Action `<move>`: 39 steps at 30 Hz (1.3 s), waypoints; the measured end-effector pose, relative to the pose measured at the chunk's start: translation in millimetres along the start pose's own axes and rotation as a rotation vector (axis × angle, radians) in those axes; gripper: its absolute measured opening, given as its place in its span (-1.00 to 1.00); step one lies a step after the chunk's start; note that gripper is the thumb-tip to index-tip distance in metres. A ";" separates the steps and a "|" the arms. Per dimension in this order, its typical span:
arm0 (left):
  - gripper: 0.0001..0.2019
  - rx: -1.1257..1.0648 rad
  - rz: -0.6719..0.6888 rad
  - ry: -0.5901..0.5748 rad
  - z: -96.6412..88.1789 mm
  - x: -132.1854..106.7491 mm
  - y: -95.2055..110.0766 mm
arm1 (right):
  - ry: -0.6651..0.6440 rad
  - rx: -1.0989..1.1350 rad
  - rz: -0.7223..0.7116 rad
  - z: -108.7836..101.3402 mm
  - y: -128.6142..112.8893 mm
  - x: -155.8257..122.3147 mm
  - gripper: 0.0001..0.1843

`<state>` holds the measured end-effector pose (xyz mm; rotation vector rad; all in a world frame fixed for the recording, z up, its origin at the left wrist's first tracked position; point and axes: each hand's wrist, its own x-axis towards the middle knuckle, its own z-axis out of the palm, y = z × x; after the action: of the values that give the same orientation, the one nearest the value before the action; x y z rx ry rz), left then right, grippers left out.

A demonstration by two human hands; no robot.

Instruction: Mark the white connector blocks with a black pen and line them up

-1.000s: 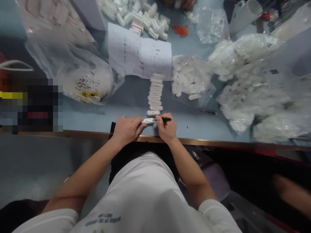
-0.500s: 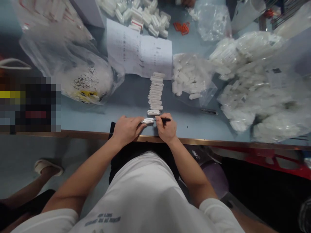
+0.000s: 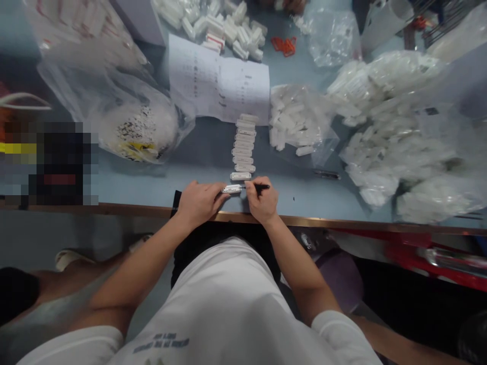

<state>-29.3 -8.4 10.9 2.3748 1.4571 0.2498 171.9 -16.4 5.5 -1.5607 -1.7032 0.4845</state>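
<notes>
My left hand (image 3: 198, 203) pinches the left end of a small white plastic piece (image 3: 232, 189) with a line of dark dots along it, at the front of the table. In my right hand (image 3: 262, 201) is a slim black pen-like tool (image 3: 262, 187); its thin tip reaches left to the right end of the piece. Whether tip and piece touch, I cannot tell. Just beyond lies a similar white piece (image 3: 241, 176), and behind it a column of several more such pieces (image 3: 243, 144) runs up to a printed sheet (image 3: 194, 76).
On the right are an open bag of white parts (image 3: 291, 114) and larger full bags (image 3: 411, 147). A dark slender tool (image 3: 327, 174) lies nearer. Left stands a bag with black and yellow bits (image 3: 139, 129). Loose white parts (image 3: 228, 25) and orange pieces (image 3: 283, 46) lie at the back.
My right hand and the black tool have shifted very slightly to the right. My left hand keeps its hold on the white piece. A person's leg at lower left has moved.
</notes>
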 end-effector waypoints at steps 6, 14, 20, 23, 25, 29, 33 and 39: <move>-0.55 0.007 -0.005 0.006 0.5 0.6 -0.2 | -0.039 0.030 -0.018 -0.4 -1.1 0.8 -0.69; -0.55 0.033 -0.003 0.004 0.9 0.2 -0.5 | -0.083 0.087 0.041 -2.3 -3.2 1.8 -0.69; -0.53 0.020 -0.004 0.012 -0.6 0.4 0.5 | -0.081 0.091 0.039 -1.6 -4.3 2.3 -0.67; -0.54 0.013 0.002 0.033 0.3 -0.1 -0.1 | -0.101 0.077 0.028 -0.6 -2.9 1.6 -0.67; -0.54 0.015 0.006 0.038 1.2 -0.6 -0.7 | -0.111 0.046 0.004 0.6 -1.9 1.7 -0.68; -0.54 0.021 0.010 0.039 2.1 -1.1 -1.0 | -0.136 0.010 -0.047 2.7 -1.3 3.1 -0.67; -0.54 0.019 0.011 0.049 2.4 -1.2 -0.8 | -0.100 0.057 -0.025 0.7 -0.9 2.4 -0.67; -0.55 0.006 0.003 0.043 1.7 -0.7 -0.6 | 0.003 0.043 0.073 -4.5 -0.6 -0.7 -0.64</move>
<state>-29.6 -9.2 9.2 2.3909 1.4761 0.2995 174.8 -18.2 8.5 -1.5956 -1.6278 0.5525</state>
